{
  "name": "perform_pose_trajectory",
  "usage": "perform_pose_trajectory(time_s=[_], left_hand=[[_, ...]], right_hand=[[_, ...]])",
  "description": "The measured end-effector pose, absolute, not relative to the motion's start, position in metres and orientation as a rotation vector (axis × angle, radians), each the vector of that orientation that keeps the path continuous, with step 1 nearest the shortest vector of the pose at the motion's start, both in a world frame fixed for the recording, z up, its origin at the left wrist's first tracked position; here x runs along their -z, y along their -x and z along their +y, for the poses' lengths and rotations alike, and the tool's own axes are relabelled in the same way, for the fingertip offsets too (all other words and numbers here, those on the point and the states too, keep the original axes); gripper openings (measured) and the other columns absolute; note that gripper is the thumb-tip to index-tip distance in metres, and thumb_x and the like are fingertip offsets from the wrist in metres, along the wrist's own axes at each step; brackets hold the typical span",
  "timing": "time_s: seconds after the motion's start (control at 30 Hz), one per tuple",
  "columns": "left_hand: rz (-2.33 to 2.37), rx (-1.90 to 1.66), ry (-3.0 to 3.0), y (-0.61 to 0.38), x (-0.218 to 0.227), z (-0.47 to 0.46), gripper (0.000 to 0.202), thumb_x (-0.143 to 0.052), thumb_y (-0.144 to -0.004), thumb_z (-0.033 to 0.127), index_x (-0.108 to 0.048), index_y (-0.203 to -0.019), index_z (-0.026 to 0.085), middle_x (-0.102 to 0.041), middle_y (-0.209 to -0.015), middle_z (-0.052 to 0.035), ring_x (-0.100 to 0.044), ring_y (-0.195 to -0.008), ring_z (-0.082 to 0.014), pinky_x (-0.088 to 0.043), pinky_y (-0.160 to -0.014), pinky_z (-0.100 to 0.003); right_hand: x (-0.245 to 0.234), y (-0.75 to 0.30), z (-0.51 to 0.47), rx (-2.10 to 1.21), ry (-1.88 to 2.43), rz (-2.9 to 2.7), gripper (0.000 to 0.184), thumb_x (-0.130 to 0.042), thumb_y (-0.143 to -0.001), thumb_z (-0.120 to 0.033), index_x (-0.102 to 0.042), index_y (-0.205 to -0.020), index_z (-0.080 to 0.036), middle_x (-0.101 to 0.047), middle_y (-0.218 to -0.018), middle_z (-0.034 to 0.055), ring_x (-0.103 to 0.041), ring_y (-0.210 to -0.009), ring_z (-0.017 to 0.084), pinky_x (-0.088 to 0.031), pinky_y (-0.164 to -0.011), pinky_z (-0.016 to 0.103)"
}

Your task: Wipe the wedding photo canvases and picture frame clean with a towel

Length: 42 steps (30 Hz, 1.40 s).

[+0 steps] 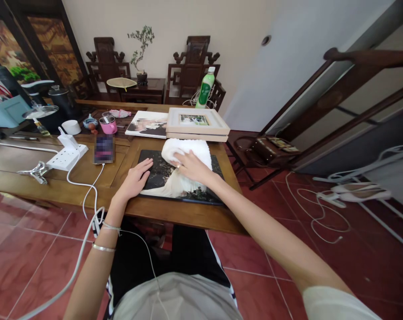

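Note:
A dark photo panel (155, 176), printed with a pale gown-like shape, lies flat near the front edge of the wooden table (184, 217). My left hand (134, 178) rests on the panel's left side, palm down with fingers stretched out. On the upper right part of the panel sits a bunched white towel (201, 150). My right hand (189, 165) presses on this towel and grips its left part; some fingertips are sunk in the folds. The towel and my right forearm hide part of the print.
Behind the panel lie a photo print (147, 124) and stacked picture frames (199, 120), with a green bottle (206, 89) beyond. Leftward are a phone (103, 149), a pink cup (108, 124) and a power strip (68, 158). White cables hang over the table's front edge.

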State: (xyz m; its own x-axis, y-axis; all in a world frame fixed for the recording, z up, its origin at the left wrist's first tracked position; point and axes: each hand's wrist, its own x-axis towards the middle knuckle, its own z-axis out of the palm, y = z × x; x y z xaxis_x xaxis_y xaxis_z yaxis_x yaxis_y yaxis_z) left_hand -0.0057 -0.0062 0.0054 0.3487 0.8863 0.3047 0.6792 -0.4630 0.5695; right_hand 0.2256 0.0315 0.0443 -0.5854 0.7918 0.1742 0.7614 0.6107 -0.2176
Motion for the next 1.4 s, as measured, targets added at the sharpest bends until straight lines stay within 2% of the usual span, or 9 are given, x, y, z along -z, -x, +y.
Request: perform_pose_trajectory(time_s=[0.2, 0.43, 0.53, 0.67, 0.8, 0.97, 1.13, 1.27, 1.4], left_hand=[[1.367, -0.848, -2.291, 0.005, -0.005, -0.006, 0.044, -0.035, -0.095, 0.027, -0.054, -0.133, 0.017, -0.048, -0.145, -0.0096, -0.038, -0.138, -0.0208, -0.028, -0.116, -0.044], [1.421, -0.809, -2.265, 0.002, -0.010, -0.010, 0.043, -0.034, -0.095, 0.027, -0.052, -0.134, 0.020, -0.047, -0.146, -0.0066, -0.037, -0.139, -0.0209, -0.028, -0.116, -0.047], [1.446, -0.787, -2.247, 0.001, -0.013, -0.012, 0.044, -0.034, -0.095, 0.026, -0.052, -0.134, 0.018, -0.045, -0.147, -0.0064, -0.036, -0.140, -0.0218, -0.027, -0.116, -0.048], [1.433, -0.790, -2.253, 0.002, -0.012, -0.012, 0.044, -0.034, -0.095, 0.026, -0.052, -0.134, 0.016, -0.046, -0.146, -0.0077, -0.036, -0.139, -0.0210, -0.026, -0.116, -0.047], [1.405, -0.820, -2.263, 0.003, -0.008, -0.008, 0.044, -0.034, -0.095, 0.027, -0.053, -0.134, 0.015, -0.047, -0.146, -0.0092, -0.037, -0.139, -0.0209, -0.027, -0.116, -0.045], [1.345, -0.993, -2.224, 0.002, -0.010, -0.009, 0.044, -0.035, -0.096, 0.033, -0.055, -0.132, 0.017, -0.052, -0.141, -0.0091, -0.044, -0.134, -0.0210, -0.031, -0.115, -0.042], [1.374, -1.227, -2.139, 0.002, -0.015, -0.015, 0.054, -0.025, -0.099, 0.044, -0.046, -0.139, 0.015, -0.048, -0.145, -0.0099, -0.042, -0.136, -0.0192, -0.030, -0.115, -0.036], [1.377, -1.205, -2.150, 0.002, -0.016, -0.017, 0.059, -0.018, -0.099, 0.050, -0.042, -0.142, 0.018, -0.042, -0.149, -0.0078, -0.036, -0.140, -0.0188, -0.026, -0.117, -0.038], [1.356, -1.114, -2.137, 0.001, -0.014, -0.015, 0.059, -0.022, -0.098, 0.050, -0.052, -0.135, 0.014, -0.051, -0.142, -0.0098, -0.044, -0.135, -0.0202, -0.031, -0.115, -0.037]], right_hand=[[-0.043, -0.207, 0.018, -0.170, 1.294, -2.587, 0.035, -0.033, -0.094, -0.016, -0.057, -0.120, -0.014, -0.057, -0.130, 0.0173, -0.035, -0.135, 0.036, -0.030, -0.103, 0.059], [-0.045, -0.223, -0.090, -0.393, 1.037, -2.650, 0.026, -0.043, -0.087, -0.012, -0.065, -0.101, -0.018, -0.065, -0.115, 0.0145, -0.025, -0.142, 0.033, -0.022, -0.110, 0.064], [-0.047, -0.234, -0.107, -0.450, 0.954, -2.662, 0.025, -0.046, -0.083, -0.009, -0.065, -0.096, -0.021, -0.066, -0.116, 0.0121, -0.028, -0.141, 0.030, -0.022, -0.112, 0.062], [-0.042, -0.244, -0.082, -0.347, 1.028, -2.605, 0.025, -0.040, -0.090, -0.013, -0.062, -0.098, -0.020, -0.067, -0.114, 0.0121, -0.033, -0.139, 0.027, -0.024, -0.113, 0.058], [-0.040, -0.242, -0.027, -0.240, 1.234, -2.538, 0.027, -0.036, -0.093, -0.017, -0.060, -0.105, -0.016, -0.061, -0.125, 0.0162, -0.039, -0.134, 0.032, -0.029, -0.108, 0.057], [-0.044, -0.219, 0.019, -0.173, 1.414, -2.487, 0.032, -0.034, -0.093, -0.017, -0.059, -0.112, -0.016, -0.062, -0.123, 0.0169, -0.048, -0.124, 0.036, -0.035, -0.099, 0.059], [-0.045, -0.193, -0.010, -0.191, 1.192, -2.630, 0.033, -0.037, -0.094, -0.021, -0.061, -0.116, -0.014, -0.061, -0.126, 0.0188, -0.029, -0.139, 0.035, -0.023, -0.106, 0.064], [-0.050, -0.195, -0.055, -0.346, 0.825, -2.767, 0.027, -0.047, -0.087, -0.014, -0.065, -0.106, -0.019, -0.065, -0.122, 0.0145, -0.029, -0.141, 0.030, -0.021, -0.110, 0.062], [-0.058, -0.223, -0.082, -0.511, 0.644, -2.787, 0.027, -0.047, -0.082, -0.008, -0.066, -0.098, -0.019, -0.064, -0.125, 0.0132, -0.032, -0.140, 0.025, -0.020, -0.115, 0.055]])
